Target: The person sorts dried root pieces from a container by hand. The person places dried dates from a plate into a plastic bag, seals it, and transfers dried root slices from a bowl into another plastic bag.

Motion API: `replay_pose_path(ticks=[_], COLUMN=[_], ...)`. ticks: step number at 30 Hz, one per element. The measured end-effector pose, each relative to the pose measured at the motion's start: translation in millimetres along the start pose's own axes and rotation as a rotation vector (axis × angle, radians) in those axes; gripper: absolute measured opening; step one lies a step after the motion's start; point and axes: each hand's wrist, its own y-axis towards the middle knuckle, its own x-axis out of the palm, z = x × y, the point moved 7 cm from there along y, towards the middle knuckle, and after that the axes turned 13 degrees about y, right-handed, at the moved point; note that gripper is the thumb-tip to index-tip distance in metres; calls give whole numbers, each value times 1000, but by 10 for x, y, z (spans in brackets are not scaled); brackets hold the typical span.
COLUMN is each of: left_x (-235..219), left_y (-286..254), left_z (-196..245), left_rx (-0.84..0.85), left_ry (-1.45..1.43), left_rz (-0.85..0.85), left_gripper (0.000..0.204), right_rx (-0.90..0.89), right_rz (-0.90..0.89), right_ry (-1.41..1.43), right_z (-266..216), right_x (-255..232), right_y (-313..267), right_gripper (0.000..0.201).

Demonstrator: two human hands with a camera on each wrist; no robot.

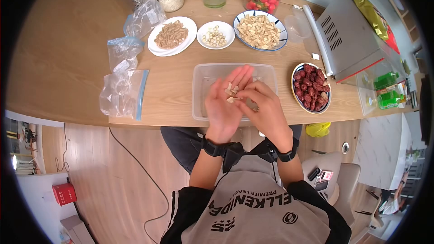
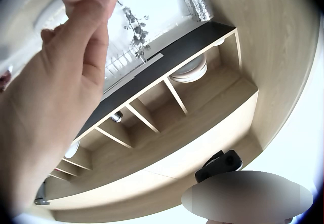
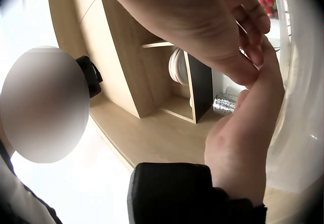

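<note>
My left hand [image 1: 224,104], palm up and flat, cradles nut pieces [image 1: 232,93] above the clear tub [image 1: 202,74], catching strays; my right hand [image 1: 264,108] pinches one piece.

Grey T-shirt with black raglan sleeves; white stripes down left sleeve. Black lettering and round logo printed across chest. Black strap with mounted camera unit on each wrist [image 1: 216,147], [image 1: 285,152]. Dark trousers at lap. Hands bare.
</note>
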Motion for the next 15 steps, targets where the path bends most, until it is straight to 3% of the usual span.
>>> replay_pose_path(ticks=[7, 9, 13, 14, 15], left_x=[-7, -9, -4, -3, 5], left_y=[31, 27, 26, 28, 32], left_z=[-11, -2, -5, -7, -4], left_rx=[22, 23, 1, -4, -4], left_ry=[-52, -89, -167, -179, -181], left_rz=[4, 0, 15, 22, 19], left_gripper=[60, 59, 58, 58, 58], right_rx=[70, -36, -600, -602, -783], right_rz=[-22, 222, 774, 773, 830], right_ry=[26, -33, 4, 1, 69], right_z=[-115, -366, -812, -798, -831], right_x=[-116, -404, -937, -1002, -1089], right_y=[-19, -33, -462, -451, -507], right_gripper=[14, 12, 20, 20, 21])
